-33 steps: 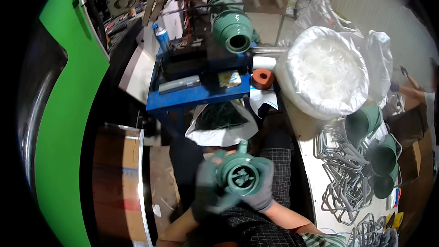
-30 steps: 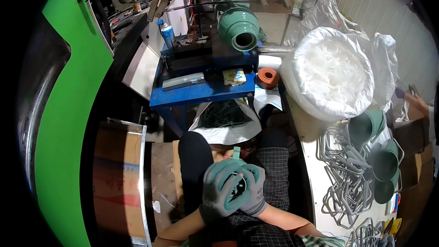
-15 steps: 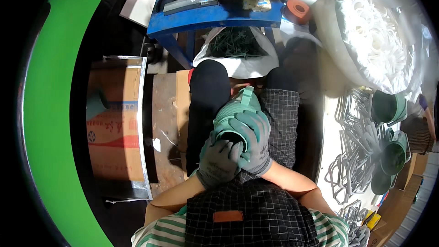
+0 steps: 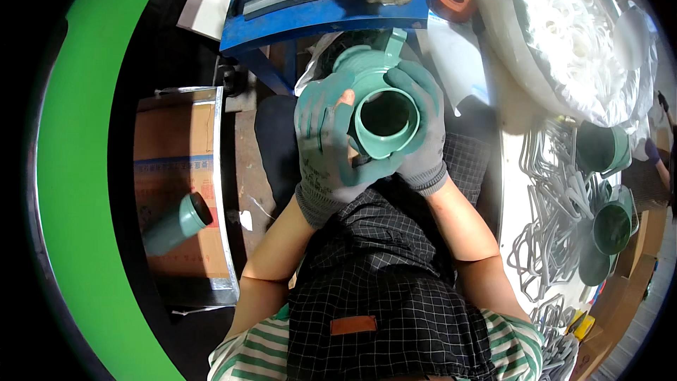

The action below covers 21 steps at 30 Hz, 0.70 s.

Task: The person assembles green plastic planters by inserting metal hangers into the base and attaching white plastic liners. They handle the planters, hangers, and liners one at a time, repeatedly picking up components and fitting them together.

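A green plastic tube-shaped part [image 4: 371,79] is held in front of me, its round dark opening facing up at me. A wider, ridged body and an upright tab show at its far end. My left hand [image 4: 326,142], in a grey and green glove, presses along the left side, its thumb under the rim. One fingertip of that glove is bare. My right hand [image 4: 425,130], gloved alike, wraps round the right side of the rim. The undersides of the part and some fingers are hidden.
To the left, a green tube [image 4: 171,227] lies over a metal-edged frame with cardboard [image 4: 173,127]. Ahead stands a blue bench [image 4: 317,27] with an orange tape roll [image 4: 453,1]. At right are a bag of white rings [image 4: 568,49], grey hooked pieces [image 4: 550,215] and green cups [image 4: 612,229].
Both hands have moved away from my body with the green part, which now shows its opening more fully. In the frame at left, the green tube has shifted nearer and now shows its open end.
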Each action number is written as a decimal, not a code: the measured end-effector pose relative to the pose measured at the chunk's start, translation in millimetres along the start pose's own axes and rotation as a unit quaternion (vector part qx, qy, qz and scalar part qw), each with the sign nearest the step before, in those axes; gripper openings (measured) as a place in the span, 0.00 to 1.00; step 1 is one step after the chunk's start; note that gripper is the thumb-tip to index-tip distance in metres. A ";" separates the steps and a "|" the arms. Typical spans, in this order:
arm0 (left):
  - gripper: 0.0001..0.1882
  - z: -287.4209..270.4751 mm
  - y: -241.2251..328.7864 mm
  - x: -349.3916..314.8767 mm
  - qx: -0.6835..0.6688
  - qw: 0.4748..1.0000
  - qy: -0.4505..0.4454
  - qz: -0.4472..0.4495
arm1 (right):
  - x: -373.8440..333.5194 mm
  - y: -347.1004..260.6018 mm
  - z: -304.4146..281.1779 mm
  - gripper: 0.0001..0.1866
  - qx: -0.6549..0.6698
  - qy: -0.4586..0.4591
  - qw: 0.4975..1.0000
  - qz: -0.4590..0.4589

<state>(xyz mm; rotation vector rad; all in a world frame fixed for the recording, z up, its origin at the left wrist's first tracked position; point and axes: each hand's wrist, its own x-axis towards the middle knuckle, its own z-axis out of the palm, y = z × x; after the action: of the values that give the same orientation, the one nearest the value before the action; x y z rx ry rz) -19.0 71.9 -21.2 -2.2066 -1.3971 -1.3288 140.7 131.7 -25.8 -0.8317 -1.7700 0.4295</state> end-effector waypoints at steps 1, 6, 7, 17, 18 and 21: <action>0.60 -3.4 9.1 13.6 -0.017 0.999 -0.034 -0.022 | -1.1 -2.5 -9.8 0.37 0.001 0.000 1.000 -0.001; 0.55 -11.7 30.4 -2.1 -0.199 0.965 -0.169 0.014 | -18.2 -44.2 -74.7 0.46 0.039 -0.150 0.988 0.007; 0.53 -5.4 44.4 -5.7 -0.180 0.974 -0.136 0.027 | -32.3 -39.4 -86.7 0.48 0.078 -0.191 0.978 0.031; 0.53 -0.3 44.2 -28.4 -0.187 0.972 -0.142 0.013 | 40.5 9.0 -228.0 0.10 -0.105 0.042 0.984 0.141; 0.53 4.2 47.2 -30.1 -0.168 0.976 -0.139 0.023 | 70.5 9.3 -240.0 0.09 -0.206 0.062 0.967 0.133; 0.52 7.9 52.8 -31.7 -0.085 0.984 -0.142 0.058 | 133.6 78.7 -259.5 0.07 -0.498 -0.005 0.867 0.009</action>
<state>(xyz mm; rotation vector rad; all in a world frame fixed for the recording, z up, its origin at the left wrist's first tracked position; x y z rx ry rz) 23.5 29.2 -36.1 -2.6342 -1.2570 -1.1685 384.3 253.4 105.3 -1.5424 -1.9619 -0.5533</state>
